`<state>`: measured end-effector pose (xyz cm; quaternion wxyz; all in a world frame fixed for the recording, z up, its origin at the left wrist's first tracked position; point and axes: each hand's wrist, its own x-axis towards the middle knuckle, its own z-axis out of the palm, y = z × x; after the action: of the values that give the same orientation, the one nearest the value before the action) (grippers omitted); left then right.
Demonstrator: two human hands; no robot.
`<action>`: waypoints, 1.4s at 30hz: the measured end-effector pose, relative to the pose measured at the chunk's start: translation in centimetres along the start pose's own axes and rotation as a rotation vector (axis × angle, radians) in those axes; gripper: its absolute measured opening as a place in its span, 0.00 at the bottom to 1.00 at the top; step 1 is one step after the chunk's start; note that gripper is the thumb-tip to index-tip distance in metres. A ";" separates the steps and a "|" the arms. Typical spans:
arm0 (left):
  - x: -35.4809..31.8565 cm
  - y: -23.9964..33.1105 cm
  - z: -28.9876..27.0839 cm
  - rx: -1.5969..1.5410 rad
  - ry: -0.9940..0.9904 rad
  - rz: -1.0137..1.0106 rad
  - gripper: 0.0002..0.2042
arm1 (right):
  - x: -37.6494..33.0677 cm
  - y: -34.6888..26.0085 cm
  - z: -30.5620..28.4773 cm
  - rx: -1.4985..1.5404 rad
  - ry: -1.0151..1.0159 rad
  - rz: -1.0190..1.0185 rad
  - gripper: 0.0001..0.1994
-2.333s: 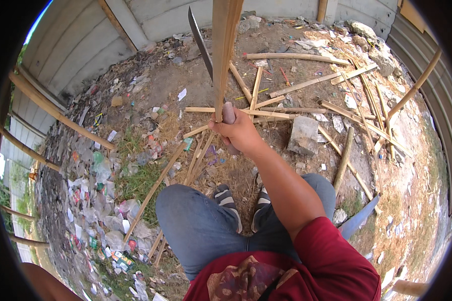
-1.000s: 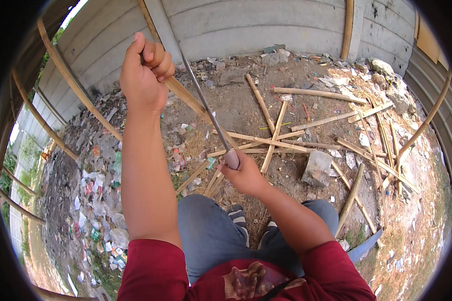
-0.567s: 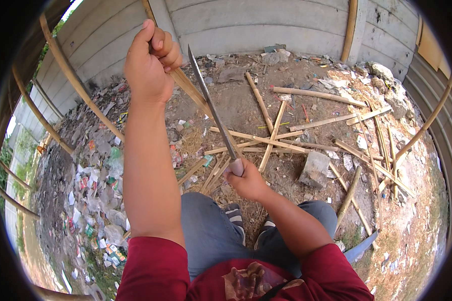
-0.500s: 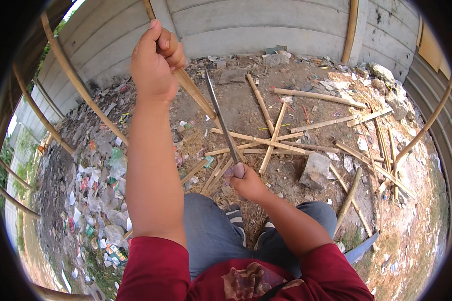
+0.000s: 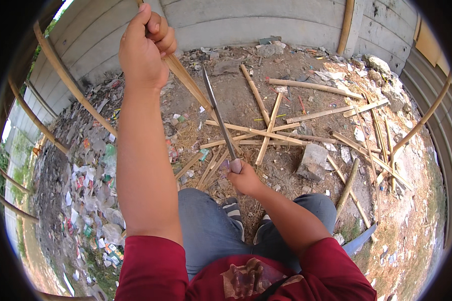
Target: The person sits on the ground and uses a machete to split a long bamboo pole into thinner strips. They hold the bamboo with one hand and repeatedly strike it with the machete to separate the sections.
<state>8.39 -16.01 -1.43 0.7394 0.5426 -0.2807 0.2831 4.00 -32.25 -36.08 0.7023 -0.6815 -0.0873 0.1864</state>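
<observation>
Raised high at the far left, my left hand (image 5: 148, 50) is closed round a long split bamboo strip (image 5: 187, 80), which slants down toward the ground in front of me. My right hand (image 5: 246, 179), low in front of my knees, grips the handle of a machete (image 5: 220, 113). Its long dark blade points up and away, beside the strip and crossing it in this view. Whether blade and bamboo touch, I cannot tell. The strip's upper end runs out of the picture, and its lower end is hard to separate from the pieces behind.
Several bamboo strips (image 5: 268, 128) lie crossed on the dirt ahead. A concrete block (image 5: 313, 161) sits right of them, a blue blade-like piece (image 5: 360, 240) near my right knee. Litter (image 5: 93, 185) covers the left ground. A concrete wall (image 5: 256, 25) and leaning poles (image 5: 68, 75) bound the area.
My left hand, with the bamboo strip, has shifted slightly up and left in the picture. The whole scene has shifted a little too. Both grips stay the same.
</observation>
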 end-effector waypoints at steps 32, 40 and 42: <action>4.5 -1.3 -5.6 0.029 0.055 0.040 0.18 | 4.7 -3.6 3.7 -0.025 0.000 -0.352 0.07; 4.4 -1.6 -5.0 0.036 0.093 0.052 0.18 | 5.5 7.2 1.3 -0.013 0.096 0.349 0.14; 4.5 -1.7 -5.0 0.041 0.104 0.066 0.18 | 5.3 6.5 0.9 0.008 0.057 0.353 0.13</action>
<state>13.23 -11.07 -0.58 0.7319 0.5326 -0.2539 0.3408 7.62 -29.41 -43.14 0.6636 -0.6884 0.0544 0.2876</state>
